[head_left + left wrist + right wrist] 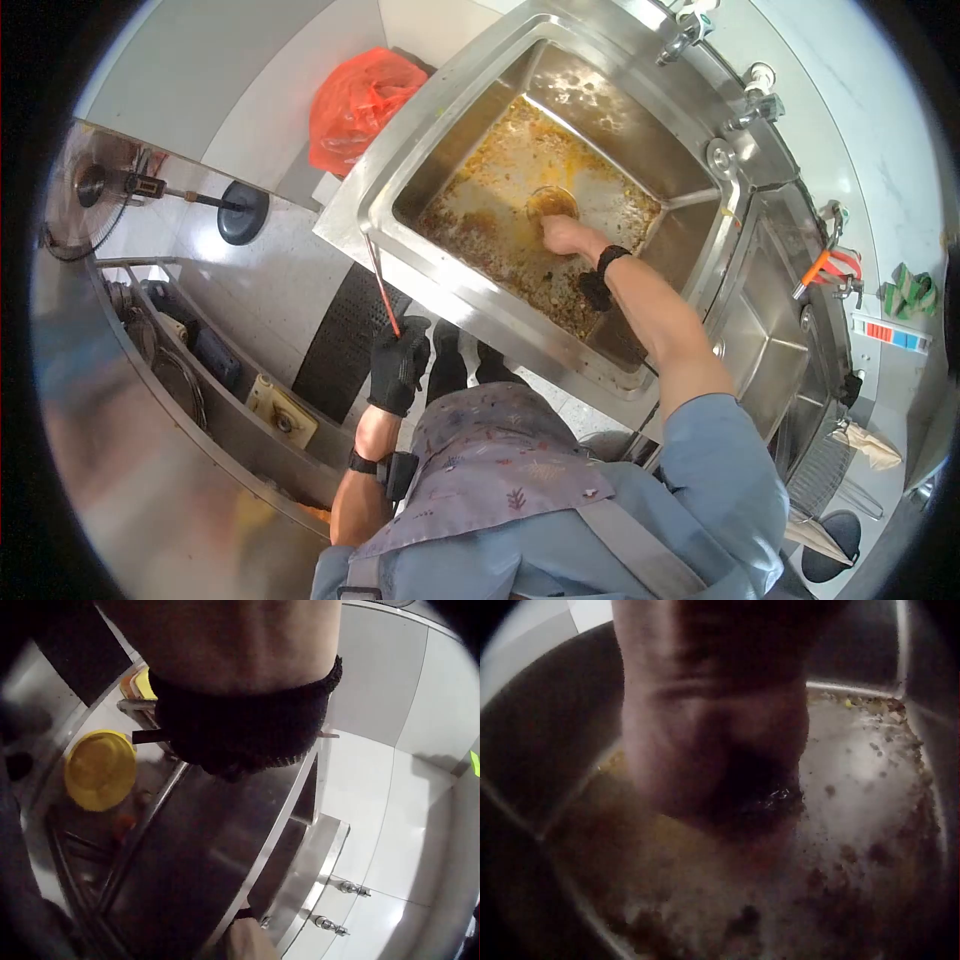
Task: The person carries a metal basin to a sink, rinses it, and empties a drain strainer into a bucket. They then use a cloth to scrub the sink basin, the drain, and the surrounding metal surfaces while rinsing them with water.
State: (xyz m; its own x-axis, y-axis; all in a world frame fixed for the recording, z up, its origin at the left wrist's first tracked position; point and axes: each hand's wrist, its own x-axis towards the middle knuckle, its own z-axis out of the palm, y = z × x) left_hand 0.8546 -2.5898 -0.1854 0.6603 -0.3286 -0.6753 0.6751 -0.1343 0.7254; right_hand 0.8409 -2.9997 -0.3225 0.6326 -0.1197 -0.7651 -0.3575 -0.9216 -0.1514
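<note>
A steel sink point(460, 290) has yellow-brown water residue and food scraps over its bottom. My bare right hand point(570, 236) reaches down to a round brownish drain or strainer point(552, 203); its fingertips are hidden there. In the right wrist view the right hand point(712, 757) is dark and blurred above the dirty sink bottom point(840, 772). Outside the sink's near left edge, my left hand point(398, 368) in a black glove grips a thin rod with a red end point(385, 298). The left wrist view shows the glove point(240, 727) with the rod point(146, 736) crossing behind it.
A red plastic bag point(360, 105) lies beside the sink's far left side. Taps point(685, 40) line the wall side. A second basin point(765, 340) adjoins at the right. Shelves with pans point(170, 370) stand at the left, and a yellow round container point(101, 771) sits low down.
</note>
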